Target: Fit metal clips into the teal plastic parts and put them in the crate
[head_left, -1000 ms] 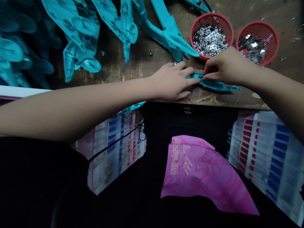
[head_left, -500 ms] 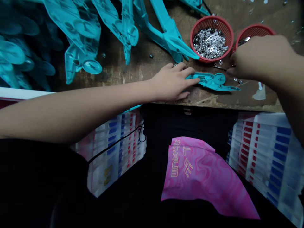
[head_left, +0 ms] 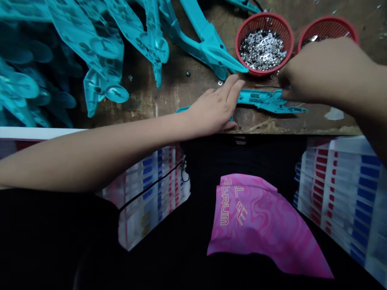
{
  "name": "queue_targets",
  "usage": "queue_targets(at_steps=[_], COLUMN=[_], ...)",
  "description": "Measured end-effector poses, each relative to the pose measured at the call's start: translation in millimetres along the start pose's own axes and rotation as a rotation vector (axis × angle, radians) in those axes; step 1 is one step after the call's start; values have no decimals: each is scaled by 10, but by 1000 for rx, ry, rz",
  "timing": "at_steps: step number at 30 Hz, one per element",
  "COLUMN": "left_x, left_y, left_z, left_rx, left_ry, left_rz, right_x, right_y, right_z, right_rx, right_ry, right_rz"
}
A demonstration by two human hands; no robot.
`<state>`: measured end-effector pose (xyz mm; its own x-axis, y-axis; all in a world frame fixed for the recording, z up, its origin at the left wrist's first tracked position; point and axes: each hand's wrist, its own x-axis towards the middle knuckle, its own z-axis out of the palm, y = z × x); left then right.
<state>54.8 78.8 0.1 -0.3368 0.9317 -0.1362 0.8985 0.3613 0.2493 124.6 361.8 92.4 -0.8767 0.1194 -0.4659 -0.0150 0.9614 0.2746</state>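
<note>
A long teal plastic part (head_left: 256,98) lies flat along the table's near edge. My left hand (head_left: 213,106) rests across its left portion, fingers stretched toward the far side and thumb at the near side. Above the part's right portion, my right hand (head_left: 320,74) is closed, knuckles up. A thin rod-like tool (head_left: 266,85) sticks out leftward from it; its grip end is hidden in the fist. Just beyond sits a red basket (head_left: 290,40) of small shiny metal clips (head_left: 263,50). My right hand partly covers a second red basket (head_left: 332,22).
More teal parts (head_left: 105,52) are piled at the back left, one (head_left: 208,44) reaching toward the baskets. Loose small clips (head_left: 220,83) lie on the wooden table (head_left: 145,108). Slatted plastic crates stand below at left (head_left: 154,193) and right (head_left: 341,181).
My right hand has moved left and slightly down, from near the second basket to over the teal part. My left hand has slid slightly left, its fingers now angled more upward. The view has shifted slightly.
</note>
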Motion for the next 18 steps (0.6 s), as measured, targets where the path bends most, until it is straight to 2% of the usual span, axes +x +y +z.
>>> queue_targets(at_steps=[2, 5, 10, 16, 18], left_x=[0, 7, 57, 130, 152], left_y=[0, 0, -16, -15, -12], left_z=[12, -28, -131, -142, -149], left_rx=[-3, 5, 71, 65, 52], left_ry=[1, -48, -110, -148, -169], left_rz=[9, 62, 79, 35, 25], right_x=[-41, -14, 27, -61, -60], right_y=[-125, -250, -237, -268, -303], right_z=[-18, 52, 110, 50, 99], right_rx=[-68, -55, -51, -133, -63], right_ry=[-42, -18, -18, -55, -38], right_rz=[-52, -155, -160, -198, -224])
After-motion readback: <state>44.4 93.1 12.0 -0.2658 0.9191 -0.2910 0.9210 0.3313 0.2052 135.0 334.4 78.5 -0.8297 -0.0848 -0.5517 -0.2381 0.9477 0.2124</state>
